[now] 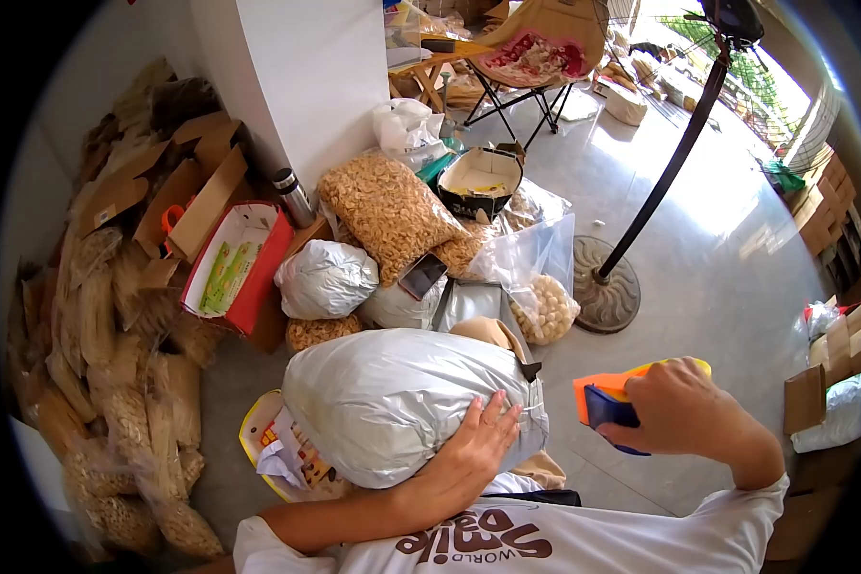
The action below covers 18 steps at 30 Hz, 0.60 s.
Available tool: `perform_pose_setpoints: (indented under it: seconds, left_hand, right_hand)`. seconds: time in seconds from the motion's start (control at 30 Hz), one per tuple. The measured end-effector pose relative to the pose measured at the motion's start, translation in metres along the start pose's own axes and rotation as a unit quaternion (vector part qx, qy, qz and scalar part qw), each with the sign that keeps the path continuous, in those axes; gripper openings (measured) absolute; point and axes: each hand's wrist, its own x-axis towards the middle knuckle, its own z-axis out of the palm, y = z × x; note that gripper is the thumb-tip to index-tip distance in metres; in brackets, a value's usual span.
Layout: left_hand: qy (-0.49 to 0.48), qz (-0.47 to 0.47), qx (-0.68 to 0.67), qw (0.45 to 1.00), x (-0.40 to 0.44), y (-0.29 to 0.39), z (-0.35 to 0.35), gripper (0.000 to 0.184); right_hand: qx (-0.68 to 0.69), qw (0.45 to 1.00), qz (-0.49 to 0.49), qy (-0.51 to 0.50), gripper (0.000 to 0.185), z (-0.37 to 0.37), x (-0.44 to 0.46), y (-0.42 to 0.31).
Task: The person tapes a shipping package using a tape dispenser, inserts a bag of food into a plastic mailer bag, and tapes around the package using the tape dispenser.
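Note:
A large stuffed silver bag (pixel 392 397) sits right in front of my body, its narrower end toward the right. My left forearm lies along the near side of it, and my left hand (pixel 474 435) rests flat on its surface with the fingers stretched out. To the right of the bag, apart from it, my right hand (pixel 679 407) is closed around an orange, blue and yellow tape dispenser (pixel 610 409). The fingers' inner side on its handle is hidden. Tan cloth (pixel 488 332) shows behind the bag.
Beyond the bag lie a smaller silver bag (pixel 326 278), a clear bag of tan pieces (pixel 387 206), a phone (pixel 422 276) and a red box (pixel 270 273). A round metal stand base (pixel 605 298) with a pole is at right. Packed bags (pixel 124 411) pile up left.

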Motion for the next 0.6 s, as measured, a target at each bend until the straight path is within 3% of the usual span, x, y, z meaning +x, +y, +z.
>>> perform_pose_setpoints:
  seconds: [0.1,0.13,0.17,0.2,0.27,0.33,0.43,0.53,0.6]
  left_hand:
    - [-0.055,0.041,-0.003,0.998,-0.007,-0.007,-0.037,0.041]
    - [-0.008,0.089,-0.203,0.975,-0.021,-0.016,-0.066,0.042]
    - [0.041,0.131,-0.394,0.909,-0.037,-0.025,-0.082,0.042]
    - [0.214,-0.065,-0.491,0.842,-0.07,-0.019,-0.071,0.043]
    - [0.376,-0.262,-0.538,0.707,-0.111,-0.02,-0.035,0.045]
    - [0.385,-0.366,-0.649,0.545,-0.132,-0.046,0.022,0.049]
    - [0.381,-0.476,-0.754,0.245,-0.154,-0.068,0.063,0.055]
    - [0.397,-0.524,-0.727,0.198,-0.112,-0.067,0.035,0.063]
    - [0.391,-0.51,-0.699,0.314,-0.097,-0.088,0.03,0.068]
  right_hand:
    - [0.093,0.994,0.02,0.051,0.045,0.004,-0.004,0.014]
    - [0.092,0.994,0.016,0.051,0.045,0.004,-0.005,0.019]
    - [0.144,0.988,0.028,0.05,0.045,0.004,-0.006,0.024]
    - [0.196,0.979,0.038,0.048,0.045,0.004,-0.008,0.029]
    - [0.244,0.966,0.036,0.074,0.043,0.008,-0.01,0.039]
    - [0.291,0.951,0.025,0.103,0.041,0.009,-0.01,0.046]
    - [0.366,0.918,0.016,0.152,0.037,0.007,-0.005,0.047]
    - [0.465,0.812,0.018,0.351,0.054,0.022,0.002,0.048]
    - [0.496,0.794,0.007,0.351,0.059,0.015,0.005,0.046]
